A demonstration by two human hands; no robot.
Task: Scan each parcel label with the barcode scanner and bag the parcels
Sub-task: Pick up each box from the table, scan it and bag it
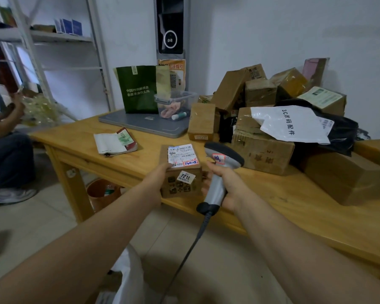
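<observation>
My left hand grips a small brown cardboard parcel at the front edge of the wooden table. A white shipping label covers the parcel's top, and a small "7216" sticker sits on its near face. My right hand grips the handle of a grey barcode scanner, whose dark head rises just right of the parcel. The scanner's cable hangs down towards the floor. A white bag lies open on the floor below my arms.
A heap of cardboard parcels, a white mailer and a black bag fill the table's right side. A green bag, a clear bin, a grey flat device and a booklet lie behind. A person sits at the left.
</observation>
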